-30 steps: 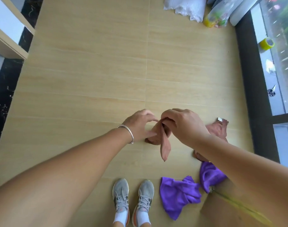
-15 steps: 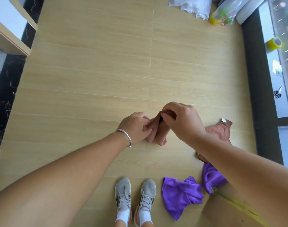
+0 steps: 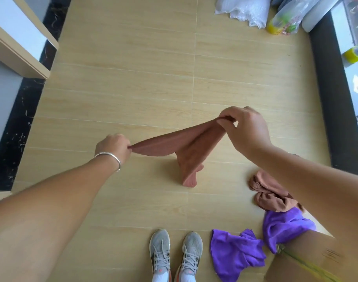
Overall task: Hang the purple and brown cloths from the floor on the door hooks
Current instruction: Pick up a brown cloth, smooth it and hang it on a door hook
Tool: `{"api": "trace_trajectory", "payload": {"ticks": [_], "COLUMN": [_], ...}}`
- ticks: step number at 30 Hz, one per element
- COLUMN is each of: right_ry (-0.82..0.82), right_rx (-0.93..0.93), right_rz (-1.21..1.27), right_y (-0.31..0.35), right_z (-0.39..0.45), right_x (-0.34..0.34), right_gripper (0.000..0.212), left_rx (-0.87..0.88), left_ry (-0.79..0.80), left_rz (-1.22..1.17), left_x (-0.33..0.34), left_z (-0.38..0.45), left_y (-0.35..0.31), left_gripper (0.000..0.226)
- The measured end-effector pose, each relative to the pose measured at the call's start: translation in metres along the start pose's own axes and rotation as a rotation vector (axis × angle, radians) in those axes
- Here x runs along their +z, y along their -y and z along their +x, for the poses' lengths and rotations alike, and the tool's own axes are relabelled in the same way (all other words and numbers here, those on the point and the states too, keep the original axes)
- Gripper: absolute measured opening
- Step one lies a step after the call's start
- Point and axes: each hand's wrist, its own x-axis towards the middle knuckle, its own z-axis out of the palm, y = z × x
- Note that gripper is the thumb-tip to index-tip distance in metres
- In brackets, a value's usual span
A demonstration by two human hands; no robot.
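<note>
A brown cloth hangs stretched in the air between my two hands. My left hand pinches its left corner, and my right hand pinches its upper right corner, higher up. The loose part droops below the middle. A second brown cloth lies crumpled on the floor at the right, partly under my right arm. Two purple cloths lie near my feet: one beside my right shoe, the other further right. No door hooks are in view.
My grey shoes stand on the wooden floor. A cardboard box sits at the bottom right. Plastic bags and a bottle lie at the top right. A window sill with a tape roll runs along the right. A white shelf is at the left.
My hands were close together around the bunched brown cloth; they have moved apart, left hand leftward and right hand up and right, spreading the cloth out between them.
</note>
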Motion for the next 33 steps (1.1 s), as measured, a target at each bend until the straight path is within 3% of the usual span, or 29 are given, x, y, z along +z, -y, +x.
{"api": "trace_trajectory", "payload": {"ticks": [6,10,16,20,25,33], "right_ry": [-0.108,-0.201,-0.259,-0.201,-0.015,0.352], "right_rx": [0.173,0.162,0.106,0.133,0.118,0.145], "right_rz": [-0.033,-0.027,-0.007,-0.016,-0.071,-0.102], "right_y": [0.001,0.015,0.031,0.026,-0.005,-0.055], "right_z": [0.086,0.120,0.118,0.086,0.002,-0.160], "right_x": [-0.026,-0.060,-0.091,-0.082,-0.035,0.070], "right_gripper": [0.014,0.013,0.012,0.011,0.009,0.011], "left_rx": [-0.045,0.012,0.089,0.155,0.268,0.316], "left_ry": [-0.276,-0.454,-0.635,-0.652,-0.504,-0.239], "left_rz": [-0.043,-0.042,-0.074,-0.109,-0.073,-0.124], "left_x": [-0.129,-0.206,-0.251,-0.220,-0.126,0.049], "left_z": [0.062,0.068,0.046,0.014,-0.042,-0.127], "left_y": [0.007,0.011,0.022,0.031,0.044,0.051], "left_gripper": [0.018,0.021,0.022,0.019,0.006,0.029]}}
